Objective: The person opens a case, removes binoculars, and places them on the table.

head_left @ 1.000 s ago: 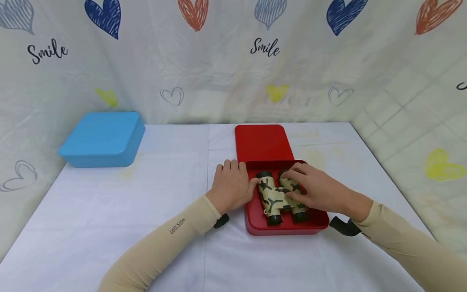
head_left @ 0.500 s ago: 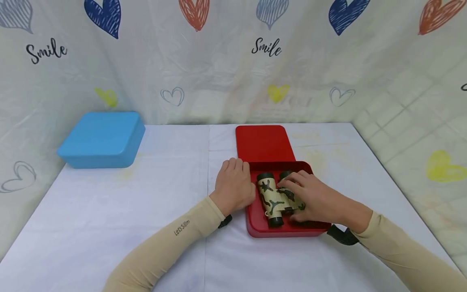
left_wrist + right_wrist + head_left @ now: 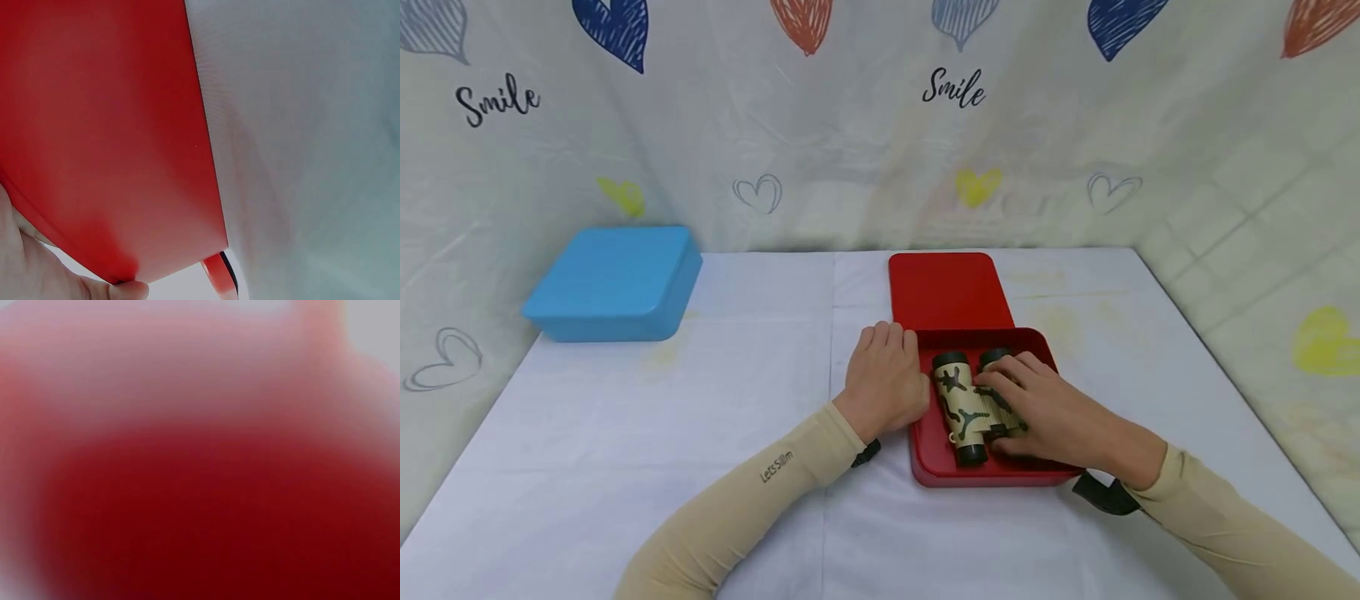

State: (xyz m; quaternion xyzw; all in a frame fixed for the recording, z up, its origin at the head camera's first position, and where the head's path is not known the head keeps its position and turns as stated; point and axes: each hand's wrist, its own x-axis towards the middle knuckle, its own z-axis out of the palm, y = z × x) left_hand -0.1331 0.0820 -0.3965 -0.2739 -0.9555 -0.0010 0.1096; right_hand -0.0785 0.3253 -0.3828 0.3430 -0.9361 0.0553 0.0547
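Note:
Camouflage-patterned binoculars [image 3: 958, 396] lie inside a red box [image 3: 992, 480], their left barrel in plain sight. My right hand [image 3: 1052, 412] reaches over the box's right side and grips the right barrel, fingers at the far end and thumb near the front, hiding much of it. At the left rim, my left hand [image 3: 886, 375] holds the box by its wall. The left wrist view has the red side wall [image 3: 112, 137] close up, with fingers bent over its edge. The right wrist view is a red blur. Behind the box the red lid [image 3: 951, 292] lies flipped back.
A blue box [image 3: 613, 279], closed, sits at the far left of the white-covered table [image 3: 752, 400]. A curtain [image 3: 850, 125] printed with hearts hangs behind the table's back edge and along its sides.
The right hand has come down over the right barrel, its thumb moving forward to close round it. The left hand's thumb, earlier stretched out toward the binoculars, is now drawn in at the rim.

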